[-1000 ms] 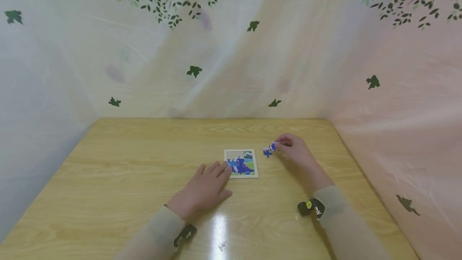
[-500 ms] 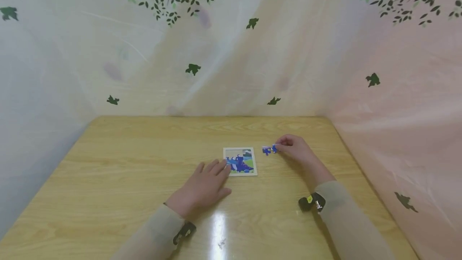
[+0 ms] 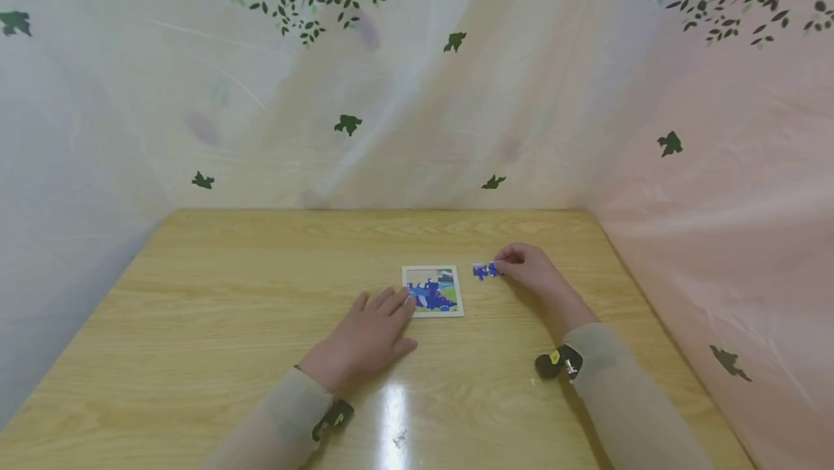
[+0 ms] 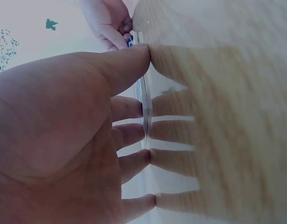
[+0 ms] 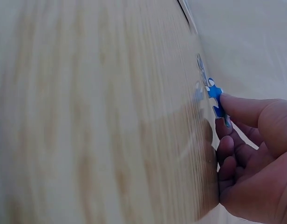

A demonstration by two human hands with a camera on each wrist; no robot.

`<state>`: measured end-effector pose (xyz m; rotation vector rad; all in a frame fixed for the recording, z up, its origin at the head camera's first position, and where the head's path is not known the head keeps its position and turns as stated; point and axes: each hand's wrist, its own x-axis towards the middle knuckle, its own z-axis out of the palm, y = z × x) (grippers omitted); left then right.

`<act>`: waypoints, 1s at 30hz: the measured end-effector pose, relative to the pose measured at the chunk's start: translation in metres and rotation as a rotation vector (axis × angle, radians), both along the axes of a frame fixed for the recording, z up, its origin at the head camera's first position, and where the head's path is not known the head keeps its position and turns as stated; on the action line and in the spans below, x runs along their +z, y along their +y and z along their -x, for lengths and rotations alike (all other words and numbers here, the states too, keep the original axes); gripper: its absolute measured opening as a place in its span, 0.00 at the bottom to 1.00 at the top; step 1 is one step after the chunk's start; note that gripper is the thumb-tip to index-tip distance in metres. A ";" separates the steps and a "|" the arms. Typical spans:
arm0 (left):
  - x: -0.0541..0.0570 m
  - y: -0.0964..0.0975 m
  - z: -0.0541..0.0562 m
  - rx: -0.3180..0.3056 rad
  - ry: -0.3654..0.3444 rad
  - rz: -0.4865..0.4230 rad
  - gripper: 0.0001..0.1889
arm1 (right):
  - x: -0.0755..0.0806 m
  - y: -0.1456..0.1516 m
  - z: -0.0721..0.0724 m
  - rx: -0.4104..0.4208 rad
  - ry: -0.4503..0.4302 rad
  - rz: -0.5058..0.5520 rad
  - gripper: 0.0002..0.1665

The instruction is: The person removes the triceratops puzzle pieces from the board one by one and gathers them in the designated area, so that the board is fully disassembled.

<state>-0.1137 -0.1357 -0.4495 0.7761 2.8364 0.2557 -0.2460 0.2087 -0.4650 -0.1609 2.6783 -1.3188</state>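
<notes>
Right of a small framed jigsaw puzzle (image 3: 460, 303), my right hand (image 3: 536, 274) pinches a blue puzzle piece (image 5: 215, 92) between thumb and fingertips, close over the table. A second blue puzzle piece (image 3: 480, 271) lies on the table right beside it; in the head view the two overlap or meet edge to edge. My left hand (image 3: 365, 336) is spread flat, with fingertips at the puzzle's left rim and on the table. The puzzle shows a blue dinosaur picture, with a bare pale area at its upper left. Part of its left side is hidden under the fingers.
The wooden table (image 3: 260, 260) reaches back to a pale curtain (image 3: 391, 93) printed with leaves and branches. Another curtain side hangs along the right edge. Each wrist carries a dark strapped camera (image 3: 559, 363). A bright light reflection lies on the near tabletop.
The right hand has brought its piece slightly lower and up against the second piece, so the two now line up. My left hand keeps its place on the puzzle.
</notes>
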 end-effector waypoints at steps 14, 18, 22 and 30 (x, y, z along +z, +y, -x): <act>0.003 -0.001 -0.001 -0.009 -0.008 -0.011 0.39 | -0.001 -0.003 -0.002 -0.006 0.006 -0.030 0.11; 0.003 -0.001 -0.001 -0.011 -0.013 -0.010 0.39 | 0.000 -0.002 -0.003 -0.005 0.001 -0.046 0.12; 0.003 -0.001 -0.001 -0.007 -0.013 -0.011 0.39 | 0.002 0.000 -0.003 -0.014 -0.004 -0.065 0.12; 0.003 -0.001 -0.001 -0.008 -0.009 -0.013 0.39 | 0.003 0.003 -0.001 -0.008 0.009 -0.128 0.10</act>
